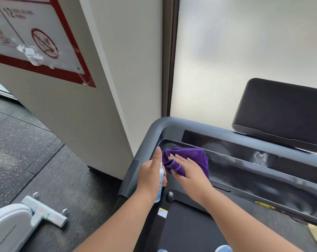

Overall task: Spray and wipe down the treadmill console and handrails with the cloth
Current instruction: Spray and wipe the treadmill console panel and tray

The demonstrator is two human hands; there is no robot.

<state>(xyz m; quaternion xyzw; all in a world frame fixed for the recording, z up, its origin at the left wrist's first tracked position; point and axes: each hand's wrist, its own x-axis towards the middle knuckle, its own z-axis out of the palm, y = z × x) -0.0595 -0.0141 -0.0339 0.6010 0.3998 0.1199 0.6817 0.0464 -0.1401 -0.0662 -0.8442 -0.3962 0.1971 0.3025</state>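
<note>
1. Pressing flat on the purple cloth (188, 160): right hand (187, 169), fingers straight and spread, no curl round the fabric. The cloth sits bunched at the far-left end of the glossy console tray (245, 170), just inside its rounded left corner.
2. Left hand (151, 176) has its grip clamped round a small spray bottle (160, 180), white with blue print, held upright just left of the cloth. Index finger is extended up along the top. The nozzle is hidden, so I can't tell which way it points.
3. Edges: the grey handrail (145, 142) wraps the console's left corner and runs down toward the person. The left hand is right beside it, over the rail's inner edge.
4. Room to move: the tray runs long and unobstructed to the right of the cloth. A whitish smear or reflection (260, 157) shows further along the gloss.
5. The display screen (281, 110) is dark, standing above the tray's back edge at right, well apart from both hands.
6. Treadmill belt (190, 224) is below the console, with the toes of blue shoes (223, 249) at the bottom edge.
7. Left boundary is tight: a white pillar (92, 88) with a red-framed sign (35, 42) stands close beside the handrail corner.
8. Speckled black floor (26, 142) lies left of the pillar. A grey machine base (26, 219) is at bottom left.
9. Frosted window (245, 42) is behind the console.
</note>
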